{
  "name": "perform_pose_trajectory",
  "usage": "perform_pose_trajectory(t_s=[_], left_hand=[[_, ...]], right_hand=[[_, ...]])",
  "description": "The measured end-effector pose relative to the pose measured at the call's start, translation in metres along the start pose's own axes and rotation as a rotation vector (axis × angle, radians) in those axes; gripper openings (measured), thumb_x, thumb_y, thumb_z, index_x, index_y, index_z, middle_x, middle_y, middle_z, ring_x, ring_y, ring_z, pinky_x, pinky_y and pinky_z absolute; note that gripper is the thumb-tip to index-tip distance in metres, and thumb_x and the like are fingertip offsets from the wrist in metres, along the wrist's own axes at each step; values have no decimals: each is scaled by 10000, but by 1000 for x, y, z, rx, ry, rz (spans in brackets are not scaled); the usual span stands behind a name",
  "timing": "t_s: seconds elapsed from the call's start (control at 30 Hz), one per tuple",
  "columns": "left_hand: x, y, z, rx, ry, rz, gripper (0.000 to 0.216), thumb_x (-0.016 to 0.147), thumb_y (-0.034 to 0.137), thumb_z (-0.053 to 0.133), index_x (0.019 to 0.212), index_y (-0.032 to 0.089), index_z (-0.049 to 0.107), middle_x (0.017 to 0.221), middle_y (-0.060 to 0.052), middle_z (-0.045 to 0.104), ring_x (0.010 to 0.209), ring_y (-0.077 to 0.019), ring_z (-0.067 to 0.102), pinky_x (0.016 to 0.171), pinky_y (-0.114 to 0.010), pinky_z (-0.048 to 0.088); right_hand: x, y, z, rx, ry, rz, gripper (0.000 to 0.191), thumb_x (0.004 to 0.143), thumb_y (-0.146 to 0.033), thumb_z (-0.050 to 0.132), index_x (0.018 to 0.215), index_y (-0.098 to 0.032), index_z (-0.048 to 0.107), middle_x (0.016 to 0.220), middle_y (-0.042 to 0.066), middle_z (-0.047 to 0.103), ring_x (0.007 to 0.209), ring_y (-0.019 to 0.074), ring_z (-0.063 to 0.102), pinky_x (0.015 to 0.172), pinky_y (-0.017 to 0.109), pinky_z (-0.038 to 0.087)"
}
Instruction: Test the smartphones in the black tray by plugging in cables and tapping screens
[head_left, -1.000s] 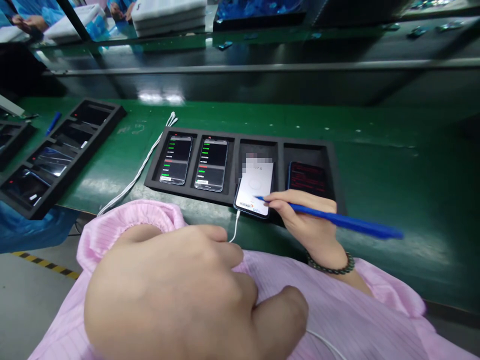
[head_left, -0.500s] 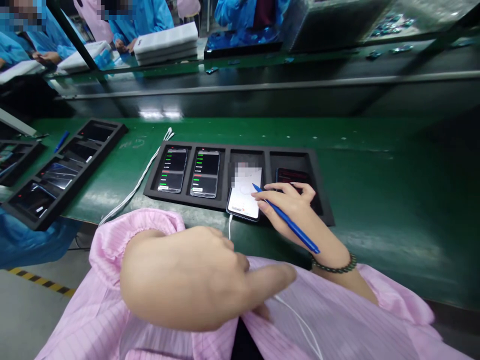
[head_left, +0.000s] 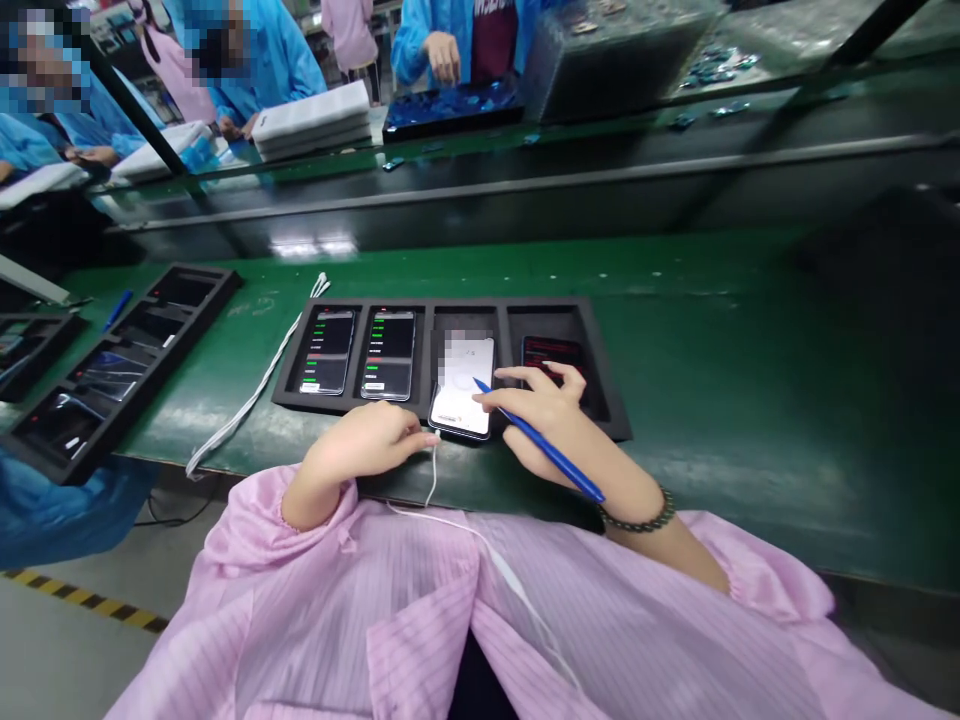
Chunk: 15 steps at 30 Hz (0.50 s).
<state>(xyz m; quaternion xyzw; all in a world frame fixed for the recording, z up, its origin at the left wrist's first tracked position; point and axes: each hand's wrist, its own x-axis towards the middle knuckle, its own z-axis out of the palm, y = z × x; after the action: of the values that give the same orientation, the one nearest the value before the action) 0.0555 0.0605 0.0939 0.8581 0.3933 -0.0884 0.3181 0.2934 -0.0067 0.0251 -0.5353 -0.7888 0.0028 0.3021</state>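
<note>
Our right hand (head_left: 555,415), right of centre, grips a blue pen (head_left: 551,453) between thumb and forefinger, other fingers spread; its tip is at the lit screen, though we cannot tell whether it touches. Our left hand (head_left: 367,440), left of centre, is curled, its thumb tip at the plug of a white charging cable (head_left: 432,482); we cannot tell how firmly it pinches.

The white-screened smartphone (head_left: 466,395) lies mid-frame, its lower end over the front edge of a black foam tray (head_left: 607,370), in the third compartment from the left. Dark-screened phones (head_left: 388,355) with green text fill the two left compartments; a red-text phone (head_left: 551,350) lies in the fourth, partly behind our right hand.

We judge the step in hand as working the screen while minding the plug. A next tap calls for a light pen tip; moving the plug calls for a steadied phone.

Beyond, co-workers in blue (head_left: 262,55) sit at upper left.
</note>
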Motion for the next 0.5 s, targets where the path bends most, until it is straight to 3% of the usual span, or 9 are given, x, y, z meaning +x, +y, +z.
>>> perform_pose_trajectory(t_s=[0.17, 0.5], left_hand=[[12, -15, 19, -328, 9, 25, 347, 972, 408, 573, 749, 158, 661, 649, -17, 706, 535, -133, 594, 583, -245, 394], [14, -7, 45, -291, 193, -10, 388, 925, 435, 633, 656, 156, 645, 575, -3, 632, 521, -109, 509, 550, -243, 306]], right_hand=[[-8, 3, -10, 25, 25, 8, 446, 632, -63, 463, 940, -276, 705, 897, -20, 764, 1149, 265, 622, 1073, 506, 202], [-4, 4, -1, 101, 4, -141, 343, 654, -79, 469, 855, -251, 687, 848, -25, 741, 1079, 241, 633, 1056, 488, 218]])
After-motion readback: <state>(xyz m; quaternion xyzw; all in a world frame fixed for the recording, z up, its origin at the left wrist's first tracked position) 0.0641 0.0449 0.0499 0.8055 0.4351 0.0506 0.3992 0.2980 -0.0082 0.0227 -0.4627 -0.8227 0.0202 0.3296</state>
